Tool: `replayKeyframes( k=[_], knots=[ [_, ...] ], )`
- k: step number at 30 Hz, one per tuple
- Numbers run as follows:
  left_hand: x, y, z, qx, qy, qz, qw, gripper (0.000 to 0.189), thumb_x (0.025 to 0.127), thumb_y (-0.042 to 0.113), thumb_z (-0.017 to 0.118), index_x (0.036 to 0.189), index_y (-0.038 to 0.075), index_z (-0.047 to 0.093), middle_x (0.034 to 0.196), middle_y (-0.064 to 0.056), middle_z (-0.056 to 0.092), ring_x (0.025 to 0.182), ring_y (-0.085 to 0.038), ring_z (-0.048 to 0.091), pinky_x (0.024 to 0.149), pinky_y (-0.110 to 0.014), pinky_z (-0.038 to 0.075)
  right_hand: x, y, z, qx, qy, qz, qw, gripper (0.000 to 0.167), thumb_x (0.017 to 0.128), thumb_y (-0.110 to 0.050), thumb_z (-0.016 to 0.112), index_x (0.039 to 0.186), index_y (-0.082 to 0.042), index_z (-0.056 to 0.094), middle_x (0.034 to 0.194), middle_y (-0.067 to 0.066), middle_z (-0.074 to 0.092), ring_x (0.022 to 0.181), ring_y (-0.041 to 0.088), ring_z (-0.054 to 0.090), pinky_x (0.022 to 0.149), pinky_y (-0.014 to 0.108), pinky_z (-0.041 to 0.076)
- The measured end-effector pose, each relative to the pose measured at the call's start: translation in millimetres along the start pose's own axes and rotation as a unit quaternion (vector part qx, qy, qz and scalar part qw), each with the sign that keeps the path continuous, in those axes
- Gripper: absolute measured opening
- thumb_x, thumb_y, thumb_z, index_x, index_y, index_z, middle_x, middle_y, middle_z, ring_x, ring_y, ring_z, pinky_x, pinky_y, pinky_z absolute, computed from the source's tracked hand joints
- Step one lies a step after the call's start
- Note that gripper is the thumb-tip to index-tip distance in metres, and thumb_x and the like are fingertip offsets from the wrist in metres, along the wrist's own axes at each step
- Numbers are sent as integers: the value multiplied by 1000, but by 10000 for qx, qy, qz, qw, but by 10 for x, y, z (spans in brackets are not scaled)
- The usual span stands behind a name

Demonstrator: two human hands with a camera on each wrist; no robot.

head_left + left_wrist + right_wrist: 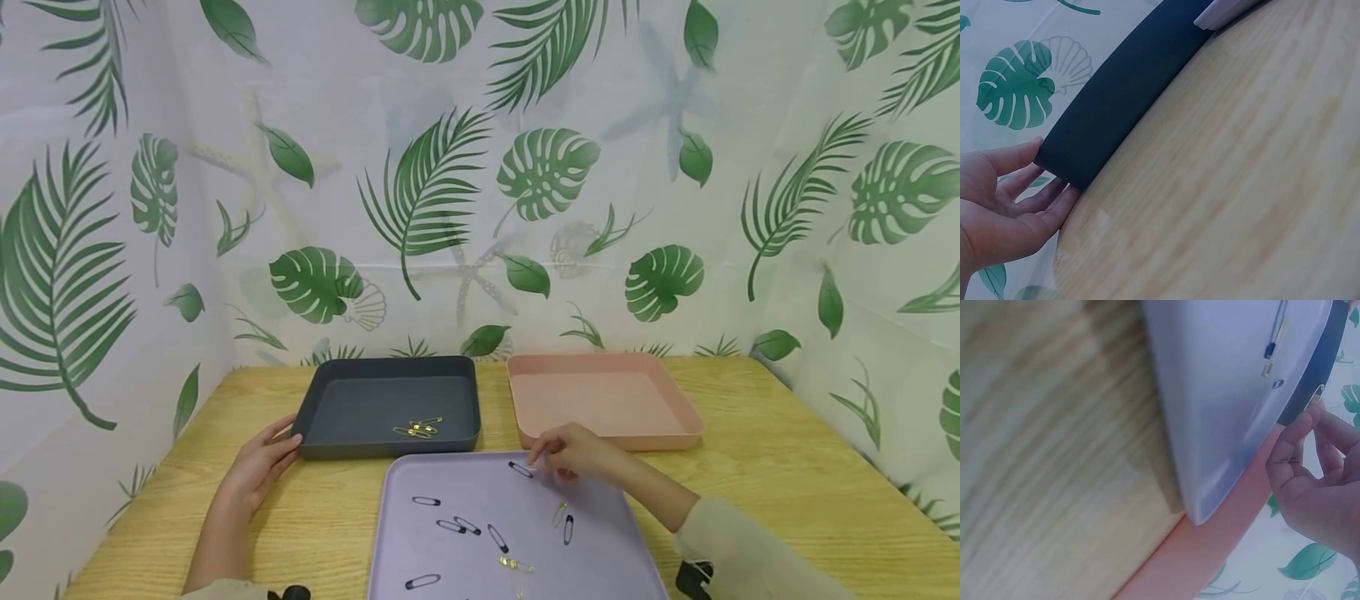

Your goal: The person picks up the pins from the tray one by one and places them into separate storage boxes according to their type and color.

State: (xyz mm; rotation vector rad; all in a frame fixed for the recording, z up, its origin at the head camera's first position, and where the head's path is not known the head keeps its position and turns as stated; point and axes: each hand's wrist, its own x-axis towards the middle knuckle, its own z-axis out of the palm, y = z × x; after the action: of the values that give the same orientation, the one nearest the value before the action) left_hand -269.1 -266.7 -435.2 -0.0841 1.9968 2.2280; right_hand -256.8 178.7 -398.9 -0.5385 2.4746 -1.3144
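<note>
My left hand (258,467) holds the dark grey tray (390,450) at its near left corner. In the left wrist view, the thumb lies at the rim and the fingers at the tray's lower edge. Several gold safety pins (420,428) lie inside that tray. My right hand (573,454) is over the far side of the lilac tray (450,467). Its thumb and forefinger pinch a gold safety pin (1315,397), seen in the right wrist view. Just left of those fingertips, a black safety pin (521,470) lies on the lilac tray.
More black safety pins (498,538) and a few gold safety pins (516,564) are scattered over the lilac tray. A pink tray (600,400) stands at the back right, beside the dark one. Behind the wooden table (787,500) hangs a leaf-print cloth (465,292).
</note>
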Motion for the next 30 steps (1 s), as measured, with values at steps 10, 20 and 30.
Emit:
replayKeyframes(
  k=[10, 20, 30],
  knots=[
    [-5, 11, 8, 30, -15, 1, 10000, 61, 97, 8, 46, 147, 3, 11, 147, -25, 12, 111, -4, 47, 100, -25, 32, 113, -232, 82, -166, 21, 332, 9993, 11, 84, 2, 58, 89, 0, 68, 72, 4, 58, 54, 14, 48, 47, 23, 42],
    [1, -10, -2, 88, 29, 4, 10000, 60, 97, 7, 46, 147, 3, 13, 146, -25, 13, 102, 1, 51, 97, -22, 36, 262, -415, 139, -191, 92, 353, 9991, 11, 84, 1, 61, 88, -4, 69, 72, 2, 53, 55, 13, 48, 47, 22, 42],
    [15, -19, -11, 46, 34, 16, 10000, 60, 97, 7, 46, 147, 3, 13, 146, -25, 14, 100, 2, 51, 97, -22, 36, 482, -587, 205, 137, 100, 533, 9984, 11, 85, 1, 60, 90, -3, 69, 74, 11, 57, 54, 16, 45, 45, 23, 33]
  ],
)
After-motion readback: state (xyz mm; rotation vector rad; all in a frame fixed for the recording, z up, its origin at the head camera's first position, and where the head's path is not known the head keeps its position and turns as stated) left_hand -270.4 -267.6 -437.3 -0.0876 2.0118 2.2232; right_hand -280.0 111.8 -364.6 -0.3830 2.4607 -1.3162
